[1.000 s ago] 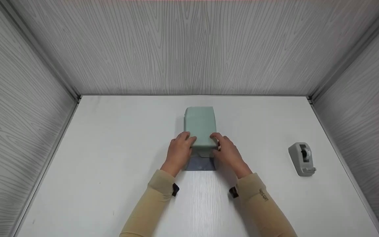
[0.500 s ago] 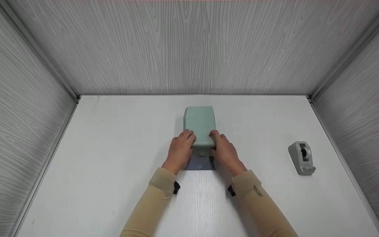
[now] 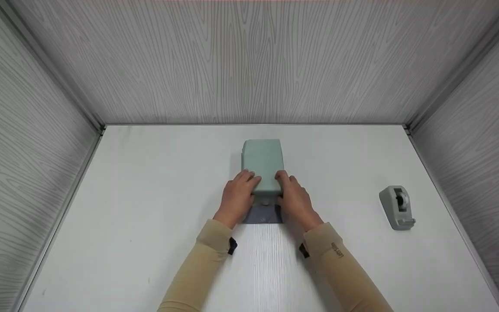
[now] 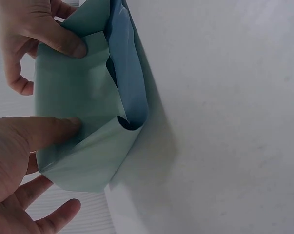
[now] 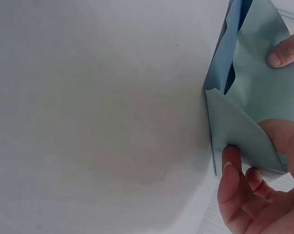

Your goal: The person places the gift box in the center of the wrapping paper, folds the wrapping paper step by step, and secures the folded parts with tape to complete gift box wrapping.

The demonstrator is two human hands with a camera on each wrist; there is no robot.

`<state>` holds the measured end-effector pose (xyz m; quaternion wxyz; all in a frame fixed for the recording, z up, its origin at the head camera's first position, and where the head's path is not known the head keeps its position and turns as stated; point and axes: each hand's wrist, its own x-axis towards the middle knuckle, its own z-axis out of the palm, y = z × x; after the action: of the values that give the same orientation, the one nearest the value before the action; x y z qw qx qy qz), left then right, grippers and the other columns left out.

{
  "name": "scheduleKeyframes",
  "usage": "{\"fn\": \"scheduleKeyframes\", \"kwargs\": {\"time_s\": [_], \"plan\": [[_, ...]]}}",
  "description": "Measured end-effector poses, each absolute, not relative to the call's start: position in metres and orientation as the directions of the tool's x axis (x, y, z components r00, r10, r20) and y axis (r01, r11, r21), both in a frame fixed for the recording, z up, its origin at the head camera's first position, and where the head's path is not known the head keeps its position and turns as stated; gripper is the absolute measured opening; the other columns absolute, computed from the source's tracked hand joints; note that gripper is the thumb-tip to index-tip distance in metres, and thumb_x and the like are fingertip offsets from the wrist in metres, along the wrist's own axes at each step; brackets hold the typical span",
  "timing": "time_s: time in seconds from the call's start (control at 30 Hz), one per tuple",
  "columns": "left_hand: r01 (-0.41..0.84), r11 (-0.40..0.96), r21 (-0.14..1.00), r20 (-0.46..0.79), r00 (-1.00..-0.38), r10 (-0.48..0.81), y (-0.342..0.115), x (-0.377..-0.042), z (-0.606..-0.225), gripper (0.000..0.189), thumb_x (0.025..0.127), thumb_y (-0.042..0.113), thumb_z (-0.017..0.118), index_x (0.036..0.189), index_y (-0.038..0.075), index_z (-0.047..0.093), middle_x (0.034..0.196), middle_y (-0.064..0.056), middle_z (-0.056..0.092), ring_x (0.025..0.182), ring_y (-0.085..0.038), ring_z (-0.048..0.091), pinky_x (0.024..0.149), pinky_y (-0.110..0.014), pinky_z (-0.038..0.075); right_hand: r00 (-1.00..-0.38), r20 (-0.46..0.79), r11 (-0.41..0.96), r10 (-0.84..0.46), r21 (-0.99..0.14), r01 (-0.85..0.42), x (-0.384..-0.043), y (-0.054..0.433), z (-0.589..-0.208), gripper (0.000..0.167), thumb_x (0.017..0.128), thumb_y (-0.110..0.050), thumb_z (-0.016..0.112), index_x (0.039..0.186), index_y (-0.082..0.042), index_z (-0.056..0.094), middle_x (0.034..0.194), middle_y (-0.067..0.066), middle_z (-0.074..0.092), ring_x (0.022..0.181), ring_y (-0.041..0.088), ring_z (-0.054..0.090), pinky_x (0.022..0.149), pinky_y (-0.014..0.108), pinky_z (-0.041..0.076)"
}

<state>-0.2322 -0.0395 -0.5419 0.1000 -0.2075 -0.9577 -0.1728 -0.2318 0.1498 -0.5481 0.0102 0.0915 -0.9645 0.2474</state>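
A box wrapped in green paper (image 3: pixel 262 160) lies lengthwise on the table. At its near end, a blue-grey paper flap (image 3: pixel 263 215) extends toward the person; its blue inner face (image 4: pixel 129 73) shows in the left wrist view. My left hand (image 3: pixel 237 197) grips the near left corner, its thumb pressing the folded end paper. On the opposite corner, my right hand (image 3: pixel 296 201) holds the wrapping, thumb on the end fold (image 5: pixel 256 92) and a fingertip on the side. The box itself is hidden under the paper.
A grey tape dispenser (image 3: pixel 397 208) with a roll of tape stands at the right of the white table (image 3: pixel 145 195). Wood-grained panels (image 3: pixel 249 65) enclose the table at the back and both sides.
Both hands have shifted slightly forward, and the right hand a little leftward. The pale green end paper between them has been pushed inward against the box. The tape dispenser stays put.
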Motion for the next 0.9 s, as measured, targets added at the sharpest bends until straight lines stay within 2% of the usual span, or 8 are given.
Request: {"fn": "scheduleKeyframes", "kwargs": {"time_s": [0.23,0.5,0.6,0.77,0.9], "plan": [[0.414,0.865,0.283,0.261,-0.901,0.346,-0.037,-0.232,-0.543,0.05,0.084,0.007,0.078,0.131,0.015,0.062,0.135,-0.006,0.054,0.134,-0.024,0.043,0.092,-0.047,0.048,-0.982,0.064,0.862,-0.178,-0.471,-0.186,-0.233,0.147,-0.547,0.069,0.079,0.004,0.077,0.132,-0.019,0.039,0.107,0.018,0.056,0.081,0.032,0.063,0.071,0.046,0.053],[0.406,0.871,0.278,0.235,-0.908,0.348,-0.036,-0.233,-0.543,0.053,0.084,0.016,0.08,0.133,0.014,0.06,0.137,-0.007,0.053,0.134,-0.024,0.042,0.092,-0.047,0.048,-0.981,0.087,0.875,-0.172,-0.445,-0.193,-0.233,0.144,-0.547,0.069,0.078,0.007,0.076,0.131,-0.017,0.038,0.105,0.018,0.056,0.075,0.03,0.063,0.064,0.045,0.053],[0.41,0.869,0.278,0.242,-0.905,0.35,-0.036,-0.233,-0.543,0.052,0.085,0.017,0.079,0.134,0.014,0.06,0.136,-0.007,0.053,0.134,-0.024,0.042,0.091,-0.047,0.048,-0.981,0.074,0.87,-0.18,-0.454,-0.194,-0.233,0.147,-0.548,0.069,0.079,0.006,0.076,0.132,-0.018,0.038,0.106,0.018,0.056,0.076,0.031,0.063,0.066,0.045,0.053],[0.413,0.87,0.271,0.243,-0.904,0.353,-0.036,-0.233,-0.545,0.051,0.086,0.015,0.078,0.134,0.016,0.06,0.135,-0.006,0.052,0.133,-0.024,0.042,0.09,-0.046,0.049,-0.984,0.006,0.798,-0.177,-0.584,-0.147,-0.232,0.157,-0.546,0.07,0.08,0.002,0.076,0.135,-0.02,0.038,0.107,0.015,0.056,0.087,0.029,0.06,0.074,0.045,0.051],[0.414,0.869,0.27,0.252,-0.902,0.352,-0.036,-0.233,-0.545,0.052,0.084,0.013,0.079,0.133,0.016,0.06,0.133,-0.005,0.053,0.133,-0.024,0.043,0.089,-0.046,0.05,-0.988,-0.022,0.713,-0.152,-0.694,-0.094,-0.227,0.165,-0.543,0.068,0.082,0.001,0.072,0.138,-0.017,0.038,0.098,0.013,0.059,0.083,0.026,0.061,0.072,0.041,0.051]]}}
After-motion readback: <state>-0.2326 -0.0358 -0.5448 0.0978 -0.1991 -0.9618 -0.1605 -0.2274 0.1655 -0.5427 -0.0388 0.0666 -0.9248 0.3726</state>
